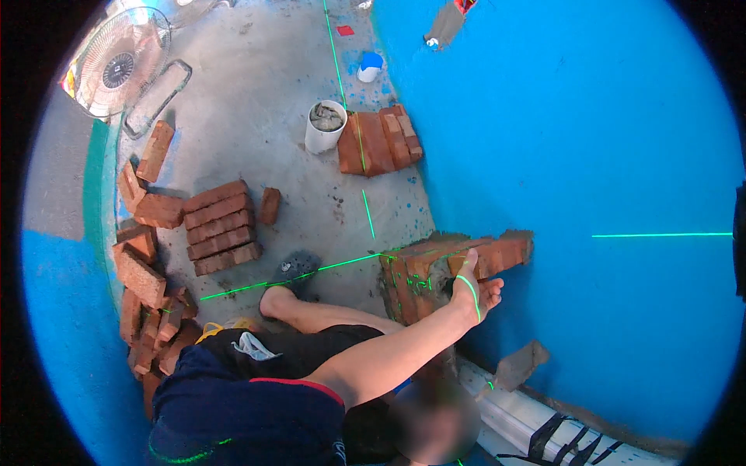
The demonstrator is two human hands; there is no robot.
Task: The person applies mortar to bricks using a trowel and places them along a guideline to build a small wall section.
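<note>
My left hand [479, 297] reaches right to a short corner of mortared bricks [412, 272] against the blue wall. Its thumb points upward, apart from the bent fingers, in front of the upper brick [505, 254]; I cannot tell whether they touch it. My bare leg and slippered foot [291, 272] lie beside this brickwork. Green laser lines cross the floor, bricks, wall and my wrist. A blurred patch at the bottom cannot be made out, and I see no right hand.
Stacked bricks [219, 221] and a loose pile [140, 276] lie left, a fan [116, 70] behind. Farther up are a white bucket [322, 136] of grey material, another brick stack [381, 147] and a blue-and-white container [369, 68]. Taped white lengths [513, 412] lie lower right.
</note>
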